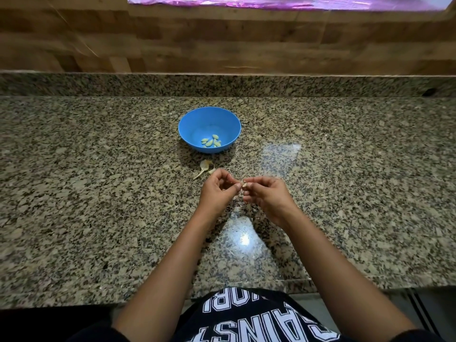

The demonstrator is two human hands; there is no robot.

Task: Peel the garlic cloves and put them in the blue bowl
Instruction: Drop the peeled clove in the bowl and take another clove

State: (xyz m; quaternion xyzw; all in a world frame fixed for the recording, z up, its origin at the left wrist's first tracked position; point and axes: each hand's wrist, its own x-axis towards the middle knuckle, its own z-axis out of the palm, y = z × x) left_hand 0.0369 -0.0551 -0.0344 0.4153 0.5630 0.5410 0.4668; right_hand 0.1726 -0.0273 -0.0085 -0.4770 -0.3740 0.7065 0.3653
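Observation:
A blue bowl (192, 119) stands on the granite counter, with several peeled garlic cloves (211, 142) lying in its bottom. In front of the bowl my left hand (217, 187) and my right hand (267, 193) meet above the counter. Between their fingertips they pinch a small garlic clove (244, 185), mostly hidden by the fingers. Which parts of it still carry skin I cannot tell. A bit of garlic stem and skin (204, 167) lies on the counter just left of my left hand, near the bowl.
The speckled granite counter (98, 193) runs left and right, with a low granite ledge and a wood-pattern wall behind. Its front edge is close to my body. A bright light reflection (244, 239) sits between my forearms.

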